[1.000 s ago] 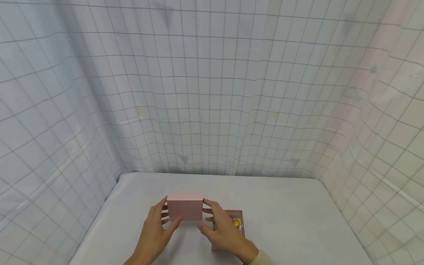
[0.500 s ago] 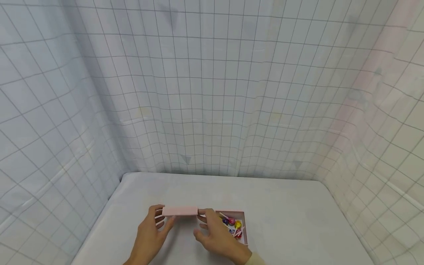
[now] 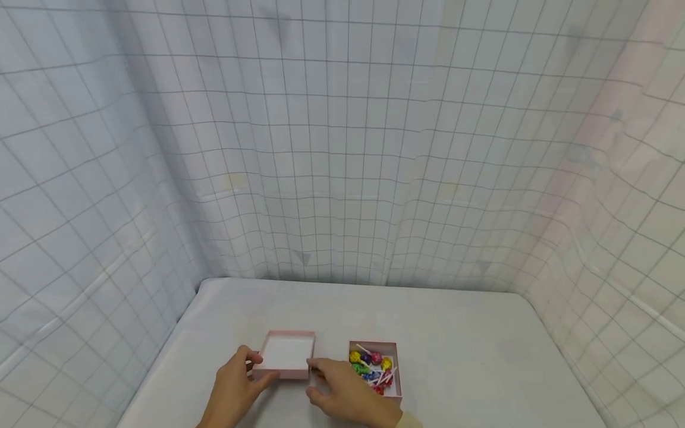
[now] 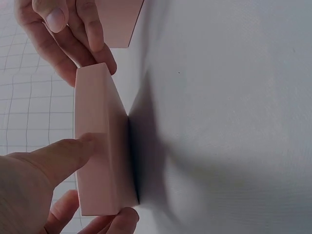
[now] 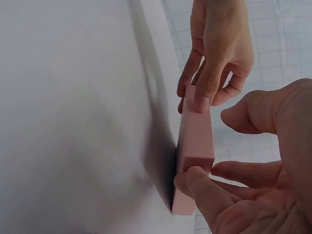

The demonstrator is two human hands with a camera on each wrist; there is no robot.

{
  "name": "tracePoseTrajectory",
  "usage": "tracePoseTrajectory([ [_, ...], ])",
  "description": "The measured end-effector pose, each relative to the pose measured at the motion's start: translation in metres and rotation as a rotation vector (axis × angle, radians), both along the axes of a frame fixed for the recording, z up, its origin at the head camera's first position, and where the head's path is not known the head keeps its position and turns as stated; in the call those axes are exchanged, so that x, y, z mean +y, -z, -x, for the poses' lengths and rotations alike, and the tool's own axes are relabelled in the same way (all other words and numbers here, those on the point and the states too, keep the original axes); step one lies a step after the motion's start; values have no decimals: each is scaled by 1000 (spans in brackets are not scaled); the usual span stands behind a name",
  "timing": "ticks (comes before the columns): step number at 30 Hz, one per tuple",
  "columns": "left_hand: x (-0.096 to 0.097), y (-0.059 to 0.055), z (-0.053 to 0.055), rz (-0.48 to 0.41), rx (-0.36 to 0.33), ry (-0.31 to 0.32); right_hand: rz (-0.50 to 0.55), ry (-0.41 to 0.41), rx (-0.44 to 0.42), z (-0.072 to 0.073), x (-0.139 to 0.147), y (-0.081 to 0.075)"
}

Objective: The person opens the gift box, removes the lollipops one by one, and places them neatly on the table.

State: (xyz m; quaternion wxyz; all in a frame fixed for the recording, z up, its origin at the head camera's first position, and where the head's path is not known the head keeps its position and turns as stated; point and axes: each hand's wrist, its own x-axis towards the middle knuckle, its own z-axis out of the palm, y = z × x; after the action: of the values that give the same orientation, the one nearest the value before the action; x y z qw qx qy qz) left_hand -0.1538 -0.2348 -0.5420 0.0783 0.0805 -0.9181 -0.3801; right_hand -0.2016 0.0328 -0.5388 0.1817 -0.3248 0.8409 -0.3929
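Box (image 3: 291, 374), pink and shallow, is open side up, left of a lollipop box (image 3: 374, 344); left hand (image 3: 235, 383) grips its left end, right hand (image 3: 348, 389) touches the right with loose fingers, thumb apart.

Left hand (image 3: 233, 383) pinching, right hand (image 3: 346, 386) with thumb spread from fingers

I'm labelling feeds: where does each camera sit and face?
Head: head-worn, facing forward and down; shows left hand, right hand, pink tray, lollipop box.
Left wrist: worn there, facing the pink tray; left hand near, right beyond.
Right wrist: worn there, facing the pink tray; right hand near, left beyond.
Wrist views share: pink tray, both hands.
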Motion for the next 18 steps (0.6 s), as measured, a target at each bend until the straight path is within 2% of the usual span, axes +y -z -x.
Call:
tracePoseTrajectory([
  [3, -1, 3, -1, 23, -2, 6, -31, -11, 11, 0, -2, 1],
  [9, -3, 8, -1, 78, -18, 11, -54, -3, -62, 1, -6, 1],
  [14, -4, 11, -1, 153, -53, 20, -52, 6, -78, 1, -6, 0],
  [18, -2, 10, -2, 174, -14, 29, -39, 11, -94, 1, -5, -1],
])
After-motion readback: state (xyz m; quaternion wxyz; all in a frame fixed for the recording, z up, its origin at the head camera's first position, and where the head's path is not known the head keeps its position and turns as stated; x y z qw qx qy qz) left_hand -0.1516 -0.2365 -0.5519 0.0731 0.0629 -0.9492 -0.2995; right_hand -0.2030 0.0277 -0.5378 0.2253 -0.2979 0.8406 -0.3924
